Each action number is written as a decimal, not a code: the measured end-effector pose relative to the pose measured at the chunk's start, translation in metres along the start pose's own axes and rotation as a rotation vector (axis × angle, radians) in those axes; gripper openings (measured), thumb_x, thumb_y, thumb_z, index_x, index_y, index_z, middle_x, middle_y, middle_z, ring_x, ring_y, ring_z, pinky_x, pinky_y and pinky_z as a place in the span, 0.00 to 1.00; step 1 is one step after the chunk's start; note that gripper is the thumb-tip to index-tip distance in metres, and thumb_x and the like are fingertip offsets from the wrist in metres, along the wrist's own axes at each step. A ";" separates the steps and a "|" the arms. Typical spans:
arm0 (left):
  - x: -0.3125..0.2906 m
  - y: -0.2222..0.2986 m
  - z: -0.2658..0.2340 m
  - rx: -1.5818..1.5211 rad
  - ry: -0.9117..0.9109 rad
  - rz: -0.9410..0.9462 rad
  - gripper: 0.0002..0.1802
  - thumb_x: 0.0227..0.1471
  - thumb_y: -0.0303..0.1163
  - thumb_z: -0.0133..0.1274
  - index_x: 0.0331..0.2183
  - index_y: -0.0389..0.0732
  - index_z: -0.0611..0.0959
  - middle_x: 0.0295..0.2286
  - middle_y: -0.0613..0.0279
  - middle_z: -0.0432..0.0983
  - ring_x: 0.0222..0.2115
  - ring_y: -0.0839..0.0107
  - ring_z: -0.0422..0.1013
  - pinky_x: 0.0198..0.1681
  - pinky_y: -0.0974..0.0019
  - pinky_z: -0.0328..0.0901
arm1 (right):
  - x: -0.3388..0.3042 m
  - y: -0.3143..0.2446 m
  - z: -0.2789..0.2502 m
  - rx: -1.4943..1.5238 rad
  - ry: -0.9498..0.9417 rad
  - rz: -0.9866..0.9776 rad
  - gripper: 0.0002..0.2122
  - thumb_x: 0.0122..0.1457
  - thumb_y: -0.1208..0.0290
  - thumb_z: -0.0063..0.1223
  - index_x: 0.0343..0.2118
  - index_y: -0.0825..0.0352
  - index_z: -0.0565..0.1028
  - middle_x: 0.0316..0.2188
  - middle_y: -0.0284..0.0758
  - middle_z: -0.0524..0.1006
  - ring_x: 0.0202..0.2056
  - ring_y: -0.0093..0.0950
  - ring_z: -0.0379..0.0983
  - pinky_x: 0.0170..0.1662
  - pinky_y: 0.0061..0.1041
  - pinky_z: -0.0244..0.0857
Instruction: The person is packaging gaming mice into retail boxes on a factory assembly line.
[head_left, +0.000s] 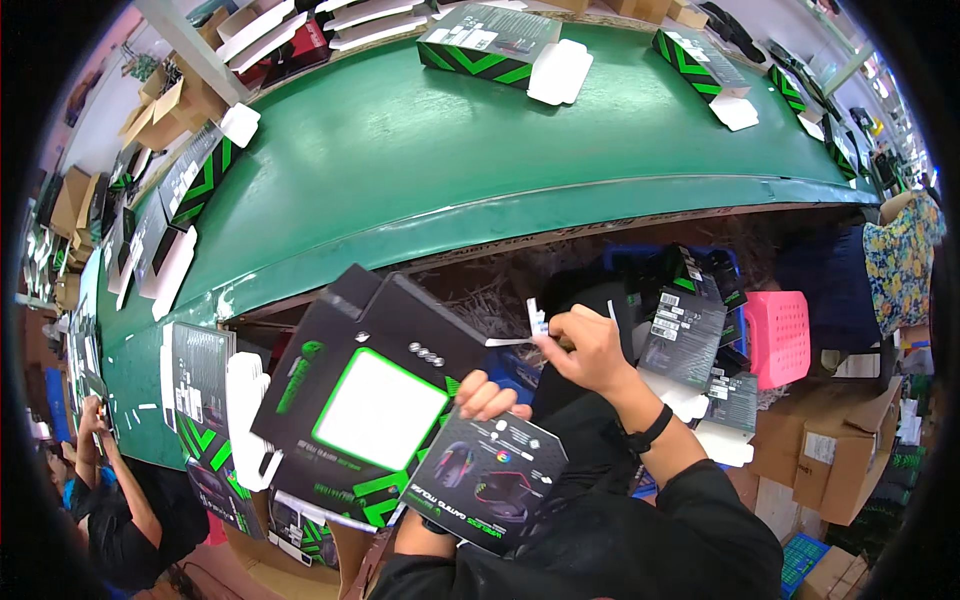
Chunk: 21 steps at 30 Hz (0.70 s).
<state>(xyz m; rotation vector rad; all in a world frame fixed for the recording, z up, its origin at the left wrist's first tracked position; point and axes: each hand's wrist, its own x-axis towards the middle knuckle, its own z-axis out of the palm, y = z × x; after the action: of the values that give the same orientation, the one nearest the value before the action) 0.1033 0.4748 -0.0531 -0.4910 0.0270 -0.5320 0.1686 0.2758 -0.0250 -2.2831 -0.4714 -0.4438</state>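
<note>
My left hand (488, 398) curls its fingers over the top edge of a small black mouse box (485, 480), printed with pictures of mice. Against that box leans a larger black and green carton (400, 345) with a big white square on its face; whether the left hand also bears it I cannot tell. My right hand (592, 347), with a dark band on its wrist, is closed in a pinch on a small white strip (538, 320) with a bluish mark. The strip is beside the carton's pale flap edge (508, 341).
A long green worktable (400, 160) curves across the front, bearing black and green boxes (490, 45) with white flaps. More boxes (683, 335) are stacked at my right by a pink stool (778, 340) and a brown carton (830, 440). Other people (130, 510) are on both sides.
</note>
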 end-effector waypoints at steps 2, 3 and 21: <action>0.001 0.018 0.005 0.056 -0.080 0.031 0.12 0.60 0.27 0.39 0.25 0.54 0.66 0.19 0.78 0.60 0.27 0.80 0.58 0.53 0.61 0.51 | -0.016 0.012 0.008 -0.220 -0.258 0.155 0.12 0.50 0.63 0.67 0.27 0.63 0.75 0.21 0.35 0.77 0.28 0.35 0.77 0.28 0.35 0.70; -0.001 0.026 0.005 0.089 -0.118 0.059 0.13 0.60 0.27 0.38 0.25 0.54 0.66 0.19 0.78 0.60 0.28 0.80 0.58 0.54 0.60 0.51 | -0.022 0.014 0.013 -0.317 -0.410 0.214 0.13 0.50 0.63 0.68 0.29 0.64 0.75 0.22 0.36 0.79 0.30 0.37 0.78 0.31 0.37 0.72; -0.005 0.051 0.077 2.293 0.365 0.438 0.11 0.59 0.28 0.48 0.36 0.34 0.82 0.29 0.53 0.77 0.29 0.58 0.72 0.37 0.58 0.63 | 0.033 -0.016 -0.067 -0.468 -0.637 0.553 0.16 0.51 0.61 0.65 0.34 0.70 0.75 0.29 0.43 0.76 0.33 0.48 0.76 0.37 0.42 0.69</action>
<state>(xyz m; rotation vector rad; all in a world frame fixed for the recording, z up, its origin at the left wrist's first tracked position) 0.1350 0.5500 -0.0085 1.8168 -0.1243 0.0354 0.1782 0.2432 0.0432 -2.8523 -0.0044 0.5191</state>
